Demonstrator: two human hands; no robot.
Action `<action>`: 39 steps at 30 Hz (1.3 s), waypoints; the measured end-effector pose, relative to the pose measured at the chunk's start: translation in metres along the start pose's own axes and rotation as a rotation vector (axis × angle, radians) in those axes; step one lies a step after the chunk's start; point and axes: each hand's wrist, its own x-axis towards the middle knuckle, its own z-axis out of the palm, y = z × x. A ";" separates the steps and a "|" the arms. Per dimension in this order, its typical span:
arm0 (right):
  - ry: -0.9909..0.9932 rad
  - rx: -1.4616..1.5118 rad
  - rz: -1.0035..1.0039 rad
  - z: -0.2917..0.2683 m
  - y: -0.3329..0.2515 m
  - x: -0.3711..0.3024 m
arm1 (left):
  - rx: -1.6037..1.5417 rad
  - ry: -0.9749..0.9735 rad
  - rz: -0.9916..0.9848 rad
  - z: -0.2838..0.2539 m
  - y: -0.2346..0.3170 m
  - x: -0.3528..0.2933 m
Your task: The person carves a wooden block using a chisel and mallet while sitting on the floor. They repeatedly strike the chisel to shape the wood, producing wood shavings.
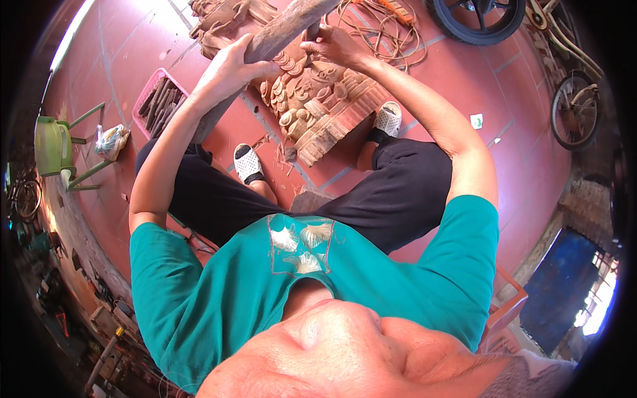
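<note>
A brown wood carving (318,99) with raised scales and rounded relief lies on the floor between my feet. Above its left side slants a long, thick bar of rough wood (279,33), reaching past the top edge. My left hand (233,66) is wrapped round this bar, its thumb stretched toward the right; the other fingers are mostly hidden. Just right of the bar, over the carving, my right hand (334,46) is closed, fingers bent. A short dark rod (312,30) stands up at its fingertips; its lower end is hidden, so its kind is unclear.
At the left stand a pink basket (141,106) of dark stick-like tools, a plastic bag (111,142) and a green chair (53,146). Beyond the carving lie a coiled orange cord (378,33) and an orange tool (398,12). A black wheel (478,23) and a bicycle wheel (576,109) are at the right.
</note>
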 end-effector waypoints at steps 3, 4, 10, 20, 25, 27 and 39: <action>0.009 0.006 0.040 0.005 0.006 0.005 | -0.144 0.031 0.038 -0.007 0.015 -0.004; 0.033 -0.056 -0.008 0.006 0.008 0.005 | -0.155 0.102 0.103 -0.007 0.015 -0.004; 0.047 -0.204 -0.194 0.006 -0.008 0.007 | 0.074 0.065 0.058 -0.001 0.001 0.003; 0.083 0.232 -0.012 -0.004 0.011 0.000 | -0.283 0.065 0.135 0.000 -0.011 0.000; 0.068 0.154 -0.006 -0.001 0.007 0.002 | -0.218 0.146 0.105 -0.013 0.008 -0.004; 0.042 0.037 0.018 0.000 0.000 0.005 | -0.130 0.119 0.081 -0.016 0.011 -0.004; 0.035 0.054 0.056 0.001 0.004 0.007 | -0.107 0.037 0.071 -0.015 0.019 0.000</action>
